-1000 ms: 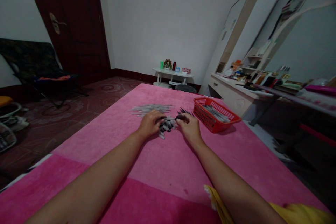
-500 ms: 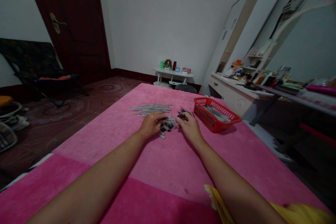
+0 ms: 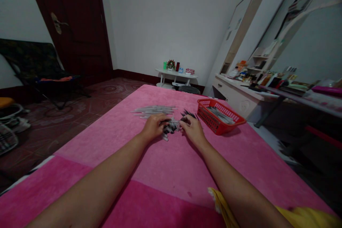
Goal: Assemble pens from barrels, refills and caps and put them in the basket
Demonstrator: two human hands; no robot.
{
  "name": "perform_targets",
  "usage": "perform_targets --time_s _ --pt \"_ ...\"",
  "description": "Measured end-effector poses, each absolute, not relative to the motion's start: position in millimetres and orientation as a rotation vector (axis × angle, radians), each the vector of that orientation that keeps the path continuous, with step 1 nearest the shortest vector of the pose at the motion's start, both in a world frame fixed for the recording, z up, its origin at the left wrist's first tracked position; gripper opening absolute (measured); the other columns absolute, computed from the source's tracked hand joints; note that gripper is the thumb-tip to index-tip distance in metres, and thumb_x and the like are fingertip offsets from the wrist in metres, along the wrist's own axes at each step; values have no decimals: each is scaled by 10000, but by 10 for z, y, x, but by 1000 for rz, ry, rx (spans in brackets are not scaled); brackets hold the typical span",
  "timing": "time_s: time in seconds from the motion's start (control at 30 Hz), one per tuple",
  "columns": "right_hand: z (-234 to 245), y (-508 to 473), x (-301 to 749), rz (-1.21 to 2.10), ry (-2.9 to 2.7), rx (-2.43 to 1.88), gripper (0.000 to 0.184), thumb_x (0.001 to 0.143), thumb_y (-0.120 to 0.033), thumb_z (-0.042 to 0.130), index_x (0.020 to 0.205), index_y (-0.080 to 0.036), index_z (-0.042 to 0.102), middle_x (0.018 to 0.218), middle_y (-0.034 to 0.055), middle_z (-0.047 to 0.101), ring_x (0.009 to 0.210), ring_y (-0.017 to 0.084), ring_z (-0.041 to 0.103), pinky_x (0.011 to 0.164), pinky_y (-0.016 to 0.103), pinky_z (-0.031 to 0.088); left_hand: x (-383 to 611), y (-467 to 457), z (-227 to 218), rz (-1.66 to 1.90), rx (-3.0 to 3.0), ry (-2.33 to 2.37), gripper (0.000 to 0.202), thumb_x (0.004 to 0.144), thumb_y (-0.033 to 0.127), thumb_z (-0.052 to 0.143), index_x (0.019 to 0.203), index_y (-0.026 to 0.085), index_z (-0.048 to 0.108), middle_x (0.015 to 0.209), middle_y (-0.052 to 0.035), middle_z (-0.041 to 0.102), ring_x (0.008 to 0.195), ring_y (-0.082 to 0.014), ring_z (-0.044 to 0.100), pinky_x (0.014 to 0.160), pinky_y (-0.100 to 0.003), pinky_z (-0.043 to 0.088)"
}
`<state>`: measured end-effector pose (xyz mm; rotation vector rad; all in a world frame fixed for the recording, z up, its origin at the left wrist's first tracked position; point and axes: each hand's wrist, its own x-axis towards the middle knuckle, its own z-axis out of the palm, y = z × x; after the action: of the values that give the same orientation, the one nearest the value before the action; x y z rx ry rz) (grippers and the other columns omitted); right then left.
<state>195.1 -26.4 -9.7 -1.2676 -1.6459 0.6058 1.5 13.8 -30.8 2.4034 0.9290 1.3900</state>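
Note:
Both of my hands rest on a pink cloth-covered table (image 3: 171,164), on either side of a small heap of black and grey pen parts (image 3: 171,127). My left hand (image 3: 153,127) has its fingers curled onto the heap's left side. My right hand (image 3: 192,129) pinches a small dark part at the heap's right edge. A row of pale pen barrels (image 3: 153,110) lies just beyond my left hand. Some dark thin pieces (image 3: 189,114) fan out beyond my right hand.
A red plastic basket (image 3: 219,117) holding pale barrels stands to the right of my right hand, near the table edge. Beyond are a cluttered dressing table (image 3: 248,89), a small white side table (image 3: 176,76), a dark door (image 3: 72,25) and a folding chair (image 3: 40,71).
Both hands have stayed at the heap; the fingers shifted slightly while working the small parts. The view drifted a little.

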Motion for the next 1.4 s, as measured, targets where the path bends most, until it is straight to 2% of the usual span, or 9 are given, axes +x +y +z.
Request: perform_targets --time_s 0.13,0.3,0.43,0.6,0.77,0.93,1.1,1.27,1.4 --pt "-109 -266 1960 602 -1692 -1350 436 878 -503 416 624 -173 545 483 -3 560 376 112 527 373 195 392 16 120 -294 1350 2414 911 202 778 69 598 917 162 713 799 -54 680 749 -162 621 698 -277 465" --pt "-123 -255 1967 622 -1636 -1258 254 807 -436 545 766 -186 570 602 0 627 464 138 589 392 204 422 12 126 -303 1376 2390 912 197 779 85 605 920 171 713 828 -60 692 778 -170 631 720 -287 473" --pt "-109 -260 1974 596 -1708 -1330 397 868 -480 440 637 -176 549 505 0 578 397 120 546 394 202 399 17 129 -311 1346 2418 888 196 790 92 598 924 176 713 805 -56 685 764 -166 629 707 -281 473" --pt "-79 -270 1975 563 -1690 -1300 253 814 -428 543 748 -185 569 588 -4 622 458 133 576 414 207 403 23 113 -297 1357 2399 932 192 786 93 609 923 174 715 812 -61 687 768 -168 629 709 -283 474" --pt "-53 -285 1984 487 -1775 -1388 444 892 -487 408 591 -186 533 455 -14 540 398 119 510 443 220 375 29 99 -284 1331 2412 903 199 793 90 601 933 173 716 817 -57 686 774 -164 625 719 -280 471" --pt "-66 -256 2006 387 -1759 -1344 239 809 -405 558 708 -189 580 571 -18 605 490 129 539 483 222 370 28 112 -299 1355 2381 909 199 787 95 606 935 172 715 834 -62 690 787 -172 632 726 -288 479" --pt "-46 -271 2016 337 -1820 -1402 411 883 -454 436 575 -194 516 491 -14 536 490 130 503 502 226 356 30 111 -304 1354 2401 881 193 799 112 599 934 181 717 832 -62 693 782 -170 632 725 -287 480" --pt "-33 -283 2005 257 -1816 -1354 239 822 -392 536 712 -190 603 615 -8 599 581 141 542 549 227 380 27 109 -303 1365 2376 901 187 798 122 607 936 177 719 827 -64 695 781 -171 636 728 -289 483" --pt "-69 -272 2026 393 -1832 -1326 270 841 -381 504 658 -192 564 544 -24 559 520 129 534 514 219 384 21 101 -296 1337 2417 879 208 799 103 591 947 175 719 823 -63 691 780 -169 635 718 -281 478"
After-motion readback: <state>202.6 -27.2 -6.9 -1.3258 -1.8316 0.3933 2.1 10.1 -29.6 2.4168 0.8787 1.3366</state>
